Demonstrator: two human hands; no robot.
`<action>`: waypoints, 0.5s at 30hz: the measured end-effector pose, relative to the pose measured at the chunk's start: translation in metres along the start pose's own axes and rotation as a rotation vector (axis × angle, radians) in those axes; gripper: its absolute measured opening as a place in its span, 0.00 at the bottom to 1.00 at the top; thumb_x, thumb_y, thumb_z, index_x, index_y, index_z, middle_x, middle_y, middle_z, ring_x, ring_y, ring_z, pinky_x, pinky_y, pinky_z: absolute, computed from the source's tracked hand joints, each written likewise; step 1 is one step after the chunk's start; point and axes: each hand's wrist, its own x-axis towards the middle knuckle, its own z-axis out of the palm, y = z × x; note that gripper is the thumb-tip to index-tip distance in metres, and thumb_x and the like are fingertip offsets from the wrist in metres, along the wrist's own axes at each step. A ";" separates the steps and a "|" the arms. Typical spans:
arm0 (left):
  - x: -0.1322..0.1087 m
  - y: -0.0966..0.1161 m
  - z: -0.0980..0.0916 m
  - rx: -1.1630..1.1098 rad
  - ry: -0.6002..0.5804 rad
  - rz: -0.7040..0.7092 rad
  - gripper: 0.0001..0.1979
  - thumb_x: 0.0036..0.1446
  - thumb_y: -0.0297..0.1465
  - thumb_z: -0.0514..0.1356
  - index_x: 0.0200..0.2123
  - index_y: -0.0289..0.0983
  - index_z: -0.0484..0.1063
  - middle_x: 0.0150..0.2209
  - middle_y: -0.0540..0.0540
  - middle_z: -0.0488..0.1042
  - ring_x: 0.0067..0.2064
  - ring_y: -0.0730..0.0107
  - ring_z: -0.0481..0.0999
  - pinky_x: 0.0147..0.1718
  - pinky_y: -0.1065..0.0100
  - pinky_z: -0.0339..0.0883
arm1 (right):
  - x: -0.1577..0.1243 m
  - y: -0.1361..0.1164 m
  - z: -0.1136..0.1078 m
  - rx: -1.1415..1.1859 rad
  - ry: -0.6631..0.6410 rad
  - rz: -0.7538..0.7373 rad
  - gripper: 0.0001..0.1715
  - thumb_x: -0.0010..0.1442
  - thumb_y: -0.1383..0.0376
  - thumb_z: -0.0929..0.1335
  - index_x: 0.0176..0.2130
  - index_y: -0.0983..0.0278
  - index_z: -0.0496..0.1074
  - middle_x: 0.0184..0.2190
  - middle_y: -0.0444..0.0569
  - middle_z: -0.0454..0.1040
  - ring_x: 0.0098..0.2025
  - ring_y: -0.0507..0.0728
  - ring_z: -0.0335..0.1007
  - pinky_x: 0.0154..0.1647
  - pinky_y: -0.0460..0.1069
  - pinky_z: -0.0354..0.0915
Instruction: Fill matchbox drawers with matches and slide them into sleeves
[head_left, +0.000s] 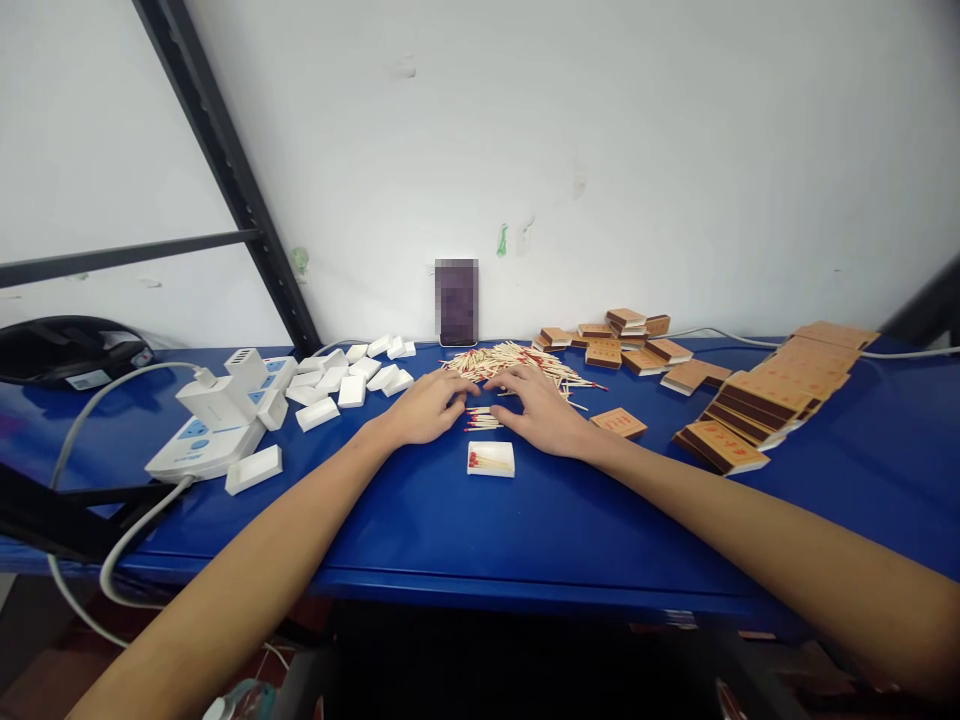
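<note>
Both hands rest at the near edge of a loose pile of red-tipped matches. My left hand has its fingers apart, fingertips by the pile's left side. Opposite it, my right hand is spread, its fingertips touching or just over matches; no match shows clearly gripped in either hand. Between the thumbs lies a small row of matches, heads to the left. Just nearer stands a white open tray with several matches inside, their red heads at its left end.
White empty trays lie at the left beside a power strip with plugs and cables. Brown matchboxes are scattered at the right, near a long fallen stack. A phone leans on the wall. A black shelf post stands left.
</note>
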 end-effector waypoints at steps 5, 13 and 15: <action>0.001 -0.001 0.001 0.003 -0.006 0.007 0.16 0.61 0.25 0.49 0.46 0.37 0.73 0.42 0.46 0.75 0.46 0.62 0.70 0.48 0.60 0.64 | 0.003 0.002 0.002 -0.038 0.072 0.031 0.15 0.60 0.63 0.66 0.48 0.62 0.70 0.47 0.54 0.68 0.53 0.62 0.62 0.54 0.58 0.59; 0.001 0.001 0.000 -0.001 -0.014 0.019 0.17 0.57 0.23 0.49 0.44 0.37 0.74 0.39 0.45 0.73 0.43 0.62 0.71 0.45 0.61 0.65 | 0.003 0.005 0.005 -0.022 0.138 -0.030 0.15 0.58 0.63 0.68 0.47 0.59 0.71 0.47 0.52 0.67 0.54 0.62 0.61 0.55 0.58 0.59; 0.001 0.001 0.000 0.002 -0.011 0.027 0.17 0.57 0.23 0.49 0.43 0.37 0.75 0.39 0.45 0.74 0.43 0.62 0.71 0.45 0.61 0.65 | 0.004 0.006 0.006 -0.036 0.157 -0.019 0.14 0.59 0.63 0.67 0.46 0.59 0.71 0.47 0.52 0.68 0.54 0.63 0.61 0.54 0.58 0.59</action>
